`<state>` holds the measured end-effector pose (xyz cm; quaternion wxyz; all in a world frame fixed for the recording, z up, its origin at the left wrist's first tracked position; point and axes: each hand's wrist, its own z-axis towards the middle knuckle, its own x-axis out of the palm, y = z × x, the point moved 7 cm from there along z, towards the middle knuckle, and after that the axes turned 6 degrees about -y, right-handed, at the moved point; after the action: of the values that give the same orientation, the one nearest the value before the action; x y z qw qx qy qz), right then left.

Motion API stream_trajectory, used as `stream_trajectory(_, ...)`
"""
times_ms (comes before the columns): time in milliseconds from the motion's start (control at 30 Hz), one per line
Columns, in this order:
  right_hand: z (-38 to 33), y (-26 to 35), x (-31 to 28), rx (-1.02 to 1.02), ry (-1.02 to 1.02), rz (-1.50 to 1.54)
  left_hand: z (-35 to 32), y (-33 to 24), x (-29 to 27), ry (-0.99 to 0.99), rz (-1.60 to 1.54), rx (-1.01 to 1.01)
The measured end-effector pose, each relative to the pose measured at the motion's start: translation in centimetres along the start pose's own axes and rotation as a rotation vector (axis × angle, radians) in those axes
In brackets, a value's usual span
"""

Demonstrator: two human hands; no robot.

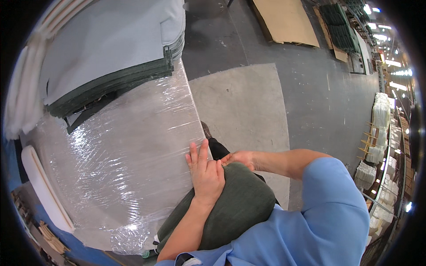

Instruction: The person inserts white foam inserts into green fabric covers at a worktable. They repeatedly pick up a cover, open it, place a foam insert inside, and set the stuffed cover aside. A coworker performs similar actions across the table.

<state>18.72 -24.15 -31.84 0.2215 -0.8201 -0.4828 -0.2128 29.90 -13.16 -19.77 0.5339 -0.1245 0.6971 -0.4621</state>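
At the table edge: a dark green cushion (pixel 230 208) sits against the person's body, its top end up at the rim of the plastic-wrapped table (pixel 128 146).
Left hand: the left hand (pixel 205 172) lies flat and open, fingers spread, palm pressing on the cushion's upper end, fingertips reaching onto the wrap.
Right hand: the right hand (pixel 239 158) is curled, pinching the cushion's top corner just beside the left thumb.
Progress: the cover looks filled and plump, so the stuffing seems largely done; by my reading the top end is what's left to close or smooth.
Backdrop: stacked grey and green fabric panels (pixel 111 53) wait at the table's far side.
Hidden: the corner under the fingers, any zip or seam, and the cushion's lower end behind the blue sleeve (pixel 328 213).
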Motion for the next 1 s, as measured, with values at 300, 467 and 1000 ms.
stream_trajectory(300, 1.3, 0.3, -0.5, -0.021, 0.023, -0.109, 2.0, -5.7, 0.0, 0.198, -0.660, -0.279)
stream_trajectory(467, 1.3, -0.5, -0.7, -0.175, 0.173, 0.072, 0.8, -6.2, 1.9, 0.283, -0.519, 0.030)
stream_trajectory(1000, -14.9, 0.2, 6.5, -0.218, -0.488, -1.012, 0.6, -3.4, 1.9, 0.258, -0.477, -0.233)
